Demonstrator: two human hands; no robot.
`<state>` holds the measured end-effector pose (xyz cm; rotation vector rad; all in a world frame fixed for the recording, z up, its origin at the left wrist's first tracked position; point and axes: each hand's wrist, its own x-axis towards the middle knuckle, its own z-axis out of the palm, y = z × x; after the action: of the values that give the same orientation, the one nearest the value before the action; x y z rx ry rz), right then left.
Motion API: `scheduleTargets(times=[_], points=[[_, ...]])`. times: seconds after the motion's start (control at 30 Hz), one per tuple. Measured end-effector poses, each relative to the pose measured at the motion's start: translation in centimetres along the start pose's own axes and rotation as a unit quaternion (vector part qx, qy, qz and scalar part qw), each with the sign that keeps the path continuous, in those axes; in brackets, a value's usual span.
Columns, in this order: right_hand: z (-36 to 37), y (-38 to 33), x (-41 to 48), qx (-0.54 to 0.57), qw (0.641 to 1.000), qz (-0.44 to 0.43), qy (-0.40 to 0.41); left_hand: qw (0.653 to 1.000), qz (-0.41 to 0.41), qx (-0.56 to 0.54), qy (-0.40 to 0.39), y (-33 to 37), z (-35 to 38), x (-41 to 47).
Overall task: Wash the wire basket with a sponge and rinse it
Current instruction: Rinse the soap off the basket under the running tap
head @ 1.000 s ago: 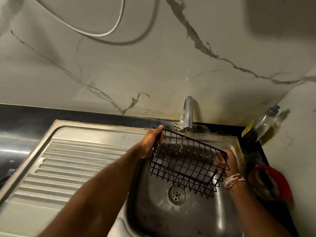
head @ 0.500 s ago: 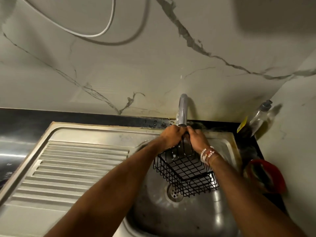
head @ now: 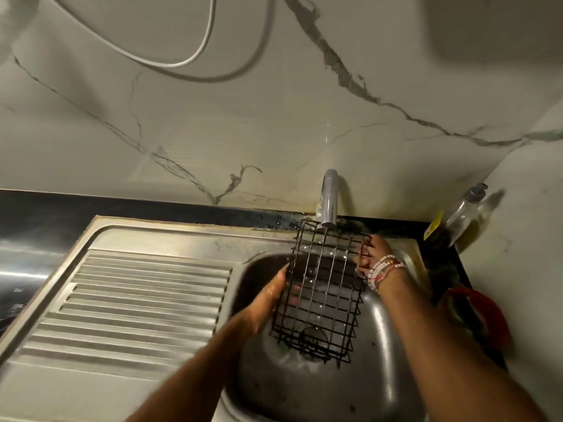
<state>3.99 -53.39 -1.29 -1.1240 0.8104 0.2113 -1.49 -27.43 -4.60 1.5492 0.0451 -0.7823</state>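
Over the stainless steel sink (head: 384,379), I've swung the black wire basket (head: 323,287) under the chrome tap (head: 329,196); my left hand (head: 272,301) and right hand (head: 372,254) grip its sides, so I judge we're rinsing.

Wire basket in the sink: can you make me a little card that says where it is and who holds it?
thing: black wire basket
where: over the sink, top edge under the tap
left hand: holds its left side
right hand: holds its right side
nearby: soap bottle at the right
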Motion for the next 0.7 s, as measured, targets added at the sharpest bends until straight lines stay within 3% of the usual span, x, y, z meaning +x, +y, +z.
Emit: scheduleTargets(times=[0.13, 0.23, 0.33, 0.4, 0.47, 0.5, 0.53, 0.6, 0.7], points=[[-0.3, 0.7, -0.3, 0.037, 0.998, -0.001, 0.059, 0.999, 0.033, 0.026, -0.019, -2.3, 0.5, -0.7], [0.6, 0.3, -1.4, 0.029, 0.997, 0.015, 0.066, 0.998, 0.056, -0.001, 0.017, -1.1, 0.4, -1.0], [2.5, -0.2, -2.2, -0.063, 0.988, -0.102, 0.094, 0.997, 0.074, -0.004, 0.038, 0.3, 0.2, -1.2], [3.8, 0.3, -3.0, -0.201, 0.929, -0.263, 0.166, 0.996, 0.079, 0.002, 0.043, 0.9, 0.0, -1.2], [4.5, 1.7, -3.6, -0.415, 0.784, -0.394, 0.242, 0.996, 0.076, -0.002, 0.056, 1.1, 0.0, -1.3], [5.0, 2.5, -4.2, -0.497, 0.704, -0.433, 0.264, 0.995, 0.077, -0.003, 0.061, 1.3, 0.1, -1.5], [5.7, 3.4, -4.7, -0.559, 0.647, -0.448, 0.263, 0.995, 0.076, -0.002, 0.069, 1.3, 0.1, -1.6], [7.3, 4.9, -5.7, -0.64, 0.597, -0.426, 0.228, 0.995, 0.076, 0.002, 0.067, 1.4, 0.2, -1.9], [9.2, 7.0, -7.2, -0.681, 0.565, -0.439, 0.155, 0.993, 0.085, 0.002, 0.081, 1.3, 0.2, -2.3]])
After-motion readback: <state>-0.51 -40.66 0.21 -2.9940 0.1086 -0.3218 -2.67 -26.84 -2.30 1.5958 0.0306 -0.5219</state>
